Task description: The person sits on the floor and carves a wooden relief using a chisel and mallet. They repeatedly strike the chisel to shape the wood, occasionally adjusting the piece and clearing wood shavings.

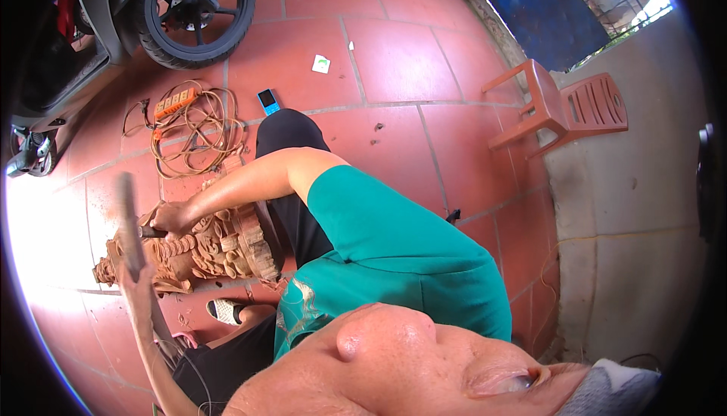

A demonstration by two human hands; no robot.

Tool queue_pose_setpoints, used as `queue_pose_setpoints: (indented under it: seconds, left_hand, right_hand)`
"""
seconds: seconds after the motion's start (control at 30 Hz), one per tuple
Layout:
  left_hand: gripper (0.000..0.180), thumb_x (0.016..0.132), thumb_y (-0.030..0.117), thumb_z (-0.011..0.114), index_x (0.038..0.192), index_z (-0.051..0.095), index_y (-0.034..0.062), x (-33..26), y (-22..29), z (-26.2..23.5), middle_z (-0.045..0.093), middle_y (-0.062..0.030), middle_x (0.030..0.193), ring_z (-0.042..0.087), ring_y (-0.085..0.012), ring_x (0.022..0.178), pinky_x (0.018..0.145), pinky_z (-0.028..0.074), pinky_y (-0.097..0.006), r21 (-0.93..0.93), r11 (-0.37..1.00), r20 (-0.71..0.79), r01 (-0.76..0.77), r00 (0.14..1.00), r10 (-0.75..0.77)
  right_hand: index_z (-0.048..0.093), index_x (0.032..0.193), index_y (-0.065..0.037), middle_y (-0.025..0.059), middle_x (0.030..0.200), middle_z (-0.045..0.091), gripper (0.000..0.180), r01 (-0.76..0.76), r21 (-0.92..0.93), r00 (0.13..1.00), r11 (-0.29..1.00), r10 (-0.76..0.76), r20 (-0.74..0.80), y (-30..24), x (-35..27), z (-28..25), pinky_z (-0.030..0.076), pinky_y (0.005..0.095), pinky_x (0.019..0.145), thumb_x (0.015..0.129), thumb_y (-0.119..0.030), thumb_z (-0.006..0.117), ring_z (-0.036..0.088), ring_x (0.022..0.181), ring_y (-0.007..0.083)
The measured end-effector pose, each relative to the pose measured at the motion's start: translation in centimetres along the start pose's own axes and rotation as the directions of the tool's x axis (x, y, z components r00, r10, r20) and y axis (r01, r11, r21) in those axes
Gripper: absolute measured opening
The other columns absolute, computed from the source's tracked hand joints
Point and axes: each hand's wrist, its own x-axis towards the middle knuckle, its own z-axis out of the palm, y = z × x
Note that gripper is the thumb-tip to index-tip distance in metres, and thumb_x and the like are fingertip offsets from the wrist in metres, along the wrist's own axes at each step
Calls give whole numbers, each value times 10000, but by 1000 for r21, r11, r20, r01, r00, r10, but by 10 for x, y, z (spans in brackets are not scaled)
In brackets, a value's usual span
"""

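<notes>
I sit on the tiled floor over an ornate reddish wood carving (219, 253) that lies by my legs. My right hand (173, 218) rests on the top of the carving and grips a short dark tool (149, 232) set against the wood. My left hand (140, 278), lower in the picture, holds a wooden stick (126, 215) upright beside the carving; the stick is blurred. My teal sleeve and black trousers fill the middle of the view, and part of the carving is hidden behind my left forearm.
A coiled cable with an orange power strip (178, 102) and a blue phone (267, 101) lie on the red tiles beyond the carving. A motorbike wheel (193, 11) stands at the top left. A red plastic chair (564, 105) leans by the grey wall (628, 211).
</notes>
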Motion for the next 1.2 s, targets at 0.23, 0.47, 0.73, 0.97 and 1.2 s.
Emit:
queue_pose_setpoints:
  seconds: [0.23,0.47,0.73,0.97,1.2]
  left_hand:
    - [561,891,274,719,1344,556,-15,-14,13,-1,658,-98,1094,606,-195,1011,935,474,-356,-30,993,89,113,990,-110]
    - [546,869,213,737,1342,568,-1,1,-5,2,666,-65,1074,627,-169,991,924,496,-338,-62,998,88,6,996,-1]
    - [845,810,448,785,1394,495,-88,-4,32,-7,635,-224,1262,592,-246,1163,1009,450,-378,99,995,135,17,990,-30]
    - [1022,769,559,767,1455,420,-114,-8,25,-12,653,-283,1187,641,-327,1115,964,479,-389,202,978,68,54,995,-69]
    - [997,780,543,766,1443,425,-119,-8,5,-1,674,-275,1124,663,-306,1028,891,498,-394,204,978,-67,41,997,-28]
  right_hand:
    - [695,1018,-14,173,1088,702,396,54,65,996,996,-50,-68,8,5,15,549,452,846,752,-278,824,694,979,376]
    - [664,1125,-40,167,1068,712,377,218,67,948,974,-195,-252,39,6,30,552,404,861,767,-144,723,693,976,336]
    - [658,984,22,139,794,713,296,-33,246,997,969,48,-55,5,-41,-36,533,356,652,879,-223,786,683,713,189]
    - [644,964,-14,175,757,705,262,42,249,997,968,-26,-66,-6,-52,-43,524,417,646,876,-226,770,713,702,330]
    - [629,918,-16,152,729,683,252,63,295,996,953,-41,-79,-3,-55,-44,517,400,622,890,-228,762,693,673,301]
